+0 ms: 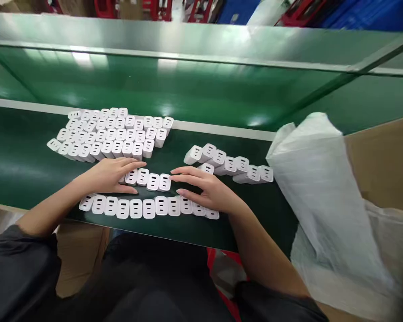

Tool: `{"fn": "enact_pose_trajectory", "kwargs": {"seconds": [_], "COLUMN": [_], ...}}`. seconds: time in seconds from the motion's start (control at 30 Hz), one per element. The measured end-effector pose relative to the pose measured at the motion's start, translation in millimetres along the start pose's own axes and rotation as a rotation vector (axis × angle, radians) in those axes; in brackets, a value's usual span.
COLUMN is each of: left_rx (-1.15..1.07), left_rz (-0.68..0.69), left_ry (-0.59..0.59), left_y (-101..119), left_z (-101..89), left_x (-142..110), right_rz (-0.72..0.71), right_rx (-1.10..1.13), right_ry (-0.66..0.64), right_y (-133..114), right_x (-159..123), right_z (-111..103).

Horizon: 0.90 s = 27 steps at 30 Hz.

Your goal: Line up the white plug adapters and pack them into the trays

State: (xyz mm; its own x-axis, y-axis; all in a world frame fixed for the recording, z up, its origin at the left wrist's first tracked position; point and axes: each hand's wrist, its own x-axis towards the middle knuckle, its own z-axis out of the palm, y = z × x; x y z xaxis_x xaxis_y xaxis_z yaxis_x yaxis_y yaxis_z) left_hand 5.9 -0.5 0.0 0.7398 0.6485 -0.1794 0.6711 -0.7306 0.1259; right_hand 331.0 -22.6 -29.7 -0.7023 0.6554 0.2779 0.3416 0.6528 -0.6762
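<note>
My left hand (112,175) lies at the left end of a short row of white USB chargers (143,177), its fingers stretched over the end ones and its thumb apart below. My right hand (208,190) is at the right end of that row, fingers spread, the fingertips at or close to the last charger (165,182). Its palm partly covers a longer front row of chargers (136,208). All these stand upright with their slotted faces up. Neither hand has a charger lifted. What lies under my left fingers is partly hidden.
A block of several charger rows (110,134) stands at the back left. To the right, a looser group of chargers (235,165) leans on the green bench (174,230). A white plastic bag (325,188) sits at the right edge, beside cardboard (383,161). A green barrier (188,87) runs behind.
</note>
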Motion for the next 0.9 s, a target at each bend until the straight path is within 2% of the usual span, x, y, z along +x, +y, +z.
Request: {"fn": "enact_pose_trajectory", "kwargs": {"seconds": [0.17, 0.3, 0.47, 0.63, 0.7, 0.8, 0.9], "left_rx": [0.116, 0.222, 0.282, 0.214, 0.147, -0.024, -0.318], "left_rz": [0.047, 0.085, 0.124, 0.139, 0.102, -0.06, -0.244], "left_ry": [0.006, -0.002, 0.092, 0.173, 0.186, 0.212, 0.361], "left_y": [18, 23, 21, 13, 7, -5, -15], "left_z": [1.1, 7.1, 19.9, 27.8, 25.9, 15.2, -1.4], "left_x": [18, 25, 27, 27, 25, 19, 11], "right_rz": [-0.003, -0.022, -0.026, -0.021, -0.014, 0.001, 0.001], "right_rx": [-0.001, 0.006, 0.008, -0.008, -0.009, 0.009, 0.018], "right_ry": [-0.01, -0.004, -0.008, 0.008, 0.017, 0.032, 0.058], "right_y": [-6, -5, -4, -5, -5, -4, -1], "right_x": [0, 0, 0, 0, 0, 0, 0], "right_z": [-1, 1, 4, 3, 3, 2, 2]}}
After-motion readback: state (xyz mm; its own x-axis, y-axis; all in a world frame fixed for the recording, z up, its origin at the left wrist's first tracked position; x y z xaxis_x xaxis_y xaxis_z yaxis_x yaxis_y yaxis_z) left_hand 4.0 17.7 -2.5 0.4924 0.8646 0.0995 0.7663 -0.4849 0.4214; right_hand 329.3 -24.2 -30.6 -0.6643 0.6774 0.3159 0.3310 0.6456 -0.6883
